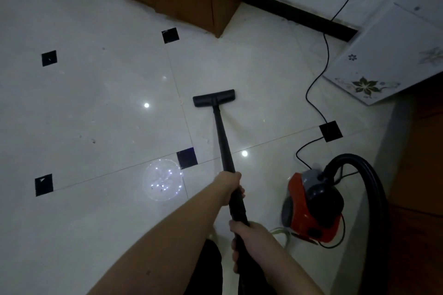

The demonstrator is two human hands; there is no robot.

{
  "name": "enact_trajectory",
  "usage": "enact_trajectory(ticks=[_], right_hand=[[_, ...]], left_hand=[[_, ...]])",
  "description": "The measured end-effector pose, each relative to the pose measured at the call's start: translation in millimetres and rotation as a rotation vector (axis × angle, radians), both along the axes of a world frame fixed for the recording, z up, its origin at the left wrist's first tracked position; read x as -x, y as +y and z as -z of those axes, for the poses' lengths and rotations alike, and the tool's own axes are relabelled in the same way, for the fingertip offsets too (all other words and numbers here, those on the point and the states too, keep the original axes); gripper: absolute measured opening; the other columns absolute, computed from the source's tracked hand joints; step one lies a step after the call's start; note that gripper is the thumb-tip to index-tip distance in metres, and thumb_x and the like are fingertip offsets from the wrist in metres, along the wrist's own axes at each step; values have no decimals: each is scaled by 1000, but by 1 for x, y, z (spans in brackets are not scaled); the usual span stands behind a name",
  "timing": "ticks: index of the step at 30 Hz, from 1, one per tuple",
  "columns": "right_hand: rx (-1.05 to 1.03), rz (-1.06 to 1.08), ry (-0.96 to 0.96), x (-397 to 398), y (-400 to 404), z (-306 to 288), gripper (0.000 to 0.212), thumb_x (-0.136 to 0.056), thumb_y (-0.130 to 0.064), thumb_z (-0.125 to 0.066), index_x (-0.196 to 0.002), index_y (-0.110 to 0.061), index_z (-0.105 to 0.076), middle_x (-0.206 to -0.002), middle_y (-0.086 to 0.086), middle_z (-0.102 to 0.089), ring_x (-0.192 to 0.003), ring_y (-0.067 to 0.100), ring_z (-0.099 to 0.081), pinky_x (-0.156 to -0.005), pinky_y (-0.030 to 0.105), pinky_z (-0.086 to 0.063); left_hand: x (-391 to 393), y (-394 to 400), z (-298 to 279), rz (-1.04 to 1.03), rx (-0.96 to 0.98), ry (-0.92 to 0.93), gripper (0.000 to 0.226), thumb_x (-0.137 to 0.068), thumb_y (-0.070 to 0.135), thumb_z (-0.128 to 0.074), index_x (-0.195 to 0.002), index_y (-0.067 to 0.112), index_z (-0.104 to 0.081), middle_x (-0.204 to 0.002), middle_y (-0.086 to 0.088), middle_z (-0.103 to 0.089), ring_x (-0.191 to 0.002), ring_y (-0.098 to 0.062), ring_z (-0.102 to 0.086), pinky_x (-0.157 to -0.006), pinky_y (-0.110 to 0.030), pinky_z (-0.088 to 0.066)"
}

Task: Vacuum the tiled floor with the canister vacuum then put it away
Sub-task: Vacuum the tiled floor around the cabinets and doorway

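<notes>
Dim room, cool grey cast. 2 small glare spots on the glossy tiled floor [96,103], one up-left of the gripping hands, one just beside the wand; a round speckled reflection sits left of the grip. Soft shadows, slight overall blur. Wide-angle bending toward the edges; the forearms nearest the lens look stretched.
</notes>
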State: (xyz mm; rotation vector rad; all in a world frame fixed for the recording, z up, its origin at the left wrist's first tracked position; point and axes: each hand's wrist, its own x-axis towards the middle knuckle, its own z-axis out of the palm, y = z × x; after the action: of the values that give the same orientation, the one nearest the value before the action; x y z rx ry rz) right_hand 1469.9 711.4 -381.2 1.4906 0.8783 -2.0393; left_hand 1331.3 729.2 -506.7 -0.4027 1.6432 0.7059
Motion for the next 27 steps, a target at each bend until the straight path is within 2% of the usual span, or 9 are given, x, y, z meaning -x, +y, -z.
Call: enact_trajectory(ticks=[6, 10, 13, 15, 19, 21, 24, 25, 27], right_hand=[[53, 136, -74, -8, 10, 15, 23, -94, -25, -57, -93, -3, -56, -61, 9, -55, -47, 23, -54, -50, 31, -48], [47, 93, -130, -46, 12, 9, 22, -93, -27, -59, -87, -6, -61, -62, 9, -60, -56, 25, -58, -66, 33, -46], [-11, 74, -165, -76, 11, 13, 28, -94, -24, -58, -117, -7, -62, -85, 6, -60, -79, 21, -58, -77, 28, -43], [-10, 97, -201, -89, 12, 7, 32, -98, -24, -55, -125, -9, -55, -97, 4, -58, -85, 17, -57, -68, 20, -42], [12, 83, -248, -112, 18, 3, 15, -99, -26, -53, -108, -14, -54, -80, -2, -58, -75, 11, -57, -56, 14, -39], [57, 91, -237, -117, 18, -3, 16, -97, -25, -56, -100, -10, -59, -74, 1, -61, -70, 14, -59, -60, 20, -42], [84, 142, -238, -120, 14, -15, 21, -95, -25, -59, -92, -4, -64, -57, 6, -60, -52, 20, -57, -63, 31, -45], [99, 182, -245, -120, 11, -21, 21, -95, -24, -58, -97, -4, -62, -55, 8, -58, -47, 22, -55, -56, 32, -45], [131, 251, -258, -117, 7, -32, 23, -97, -24, -56, -105, -3, -57, -56, 9, -55, -42, 22, -51, -45, 30, -45]], left_hand=[[-23, 17, -6, 94, -6, -21, 33, -97, 17, -48, -124, -1, -41, -72, -13, -53, -60, -21, -54, -51, -30, -49], [-65, 23, -9, 123, -21, -75, 31, -96, 15, -48, -122, 0, -41, -76, -14, -53, -58, -21, -53, -49, -30, -50], [-100, 25, -12, 158, -31, -124, 33, -94, 16, -49, -123, 3, -40, -80, -16, -54, -61, -22, -55, -53, -32, -53], [-119, 27, -13, 199, -34, -133, 29, -93, 16, -51, -117, 3, -41, -80, -17, -55, -61, -23, -56, -58, -35, -55], [-145, 29, -16, 249, 1, -140, 24, -93, 17, -52, -109, 1, -42, -70, -14, -55, -54, -23, -55, -61, -37, -54], [-152, 28, -20, 250, 16, -145, 26, -93, 17, -52, -108, -3, -45, -65, -13, -55, -52, -23, -55, -57, -35, -54], [-153, 26, -32, 230, 39, -151, 18, -96, 13, -50, -85, 1, -42, -65, -13, -52, -50, -21, -51, -49, -31, -51], [-153, 26, -34, 230, 44, -150, 18, -97, 13, -49, -88, -1, -43, -67, -14, -52, -50, -21, -52, -46, -29, -50], [-151, 22, -40, 228, 47, -145, 25, -97, 14, -49, -112, -4, -45, -74, -15, -54, -52, -21, -54, -46, -30, -50]])
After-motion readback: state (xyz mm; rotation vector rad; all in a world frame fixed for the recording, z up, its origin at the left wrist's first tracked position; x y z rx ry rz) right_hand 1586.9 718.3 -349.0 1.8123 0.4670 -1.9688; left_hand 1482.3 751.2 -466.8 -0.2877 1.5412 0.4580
